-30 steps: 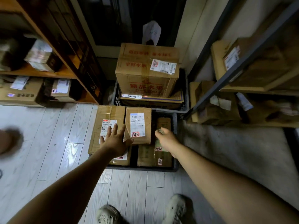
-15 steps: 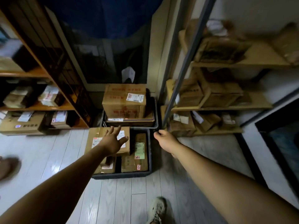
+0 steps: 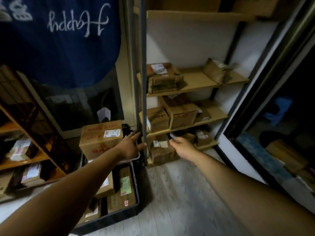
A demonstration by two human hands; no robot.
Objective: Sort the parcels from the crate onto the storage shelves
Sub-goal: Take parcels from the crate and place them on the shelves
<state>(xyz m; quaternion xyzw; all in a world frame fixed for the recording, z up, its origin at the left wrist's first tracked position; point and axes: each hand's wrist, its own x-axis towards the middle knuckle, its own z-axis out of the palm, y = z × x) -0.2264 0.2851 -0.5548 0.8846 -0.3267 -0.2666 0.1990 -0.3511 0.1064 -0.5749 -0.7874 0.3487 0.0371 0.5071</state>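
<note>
A black crate [image 3: 119,217] on the floor holds several brown parcels, one with a green label [image 3: 125,183]. My left hand [image 3: 131,145] hovers above the crate's far end with fingers spread, holding nothing, close to the grey shelf post [image 3: 144,82]. My right hand [image 3: 180,143] reaches toward the lowest right shelf [image 3: 207,144] with its fingers curled. A small pale object [image 3: 172,135] sticks out of its fingertips; what it is cannot be made out. More parcels sit on the right shelves, such as one on the upper board [image 3: 163,79].
A large labelled carton [image 3: 100,138] rests on a second crate behind the first. Wooden shelves [image 3: 25,159] with parcels stand at the left. A blue cloth [image 3: 59,40] hangs overhead. A dark glass door [image 3: 281,116] lines the right. Pale floorboards [image 3: 179,201] lie between the crate and the door.
The view has swung up and right from the crate to the right shelves. Both hands lifted off the crate's parcels and moved toward the shelf post and lowest shelf.
</note>
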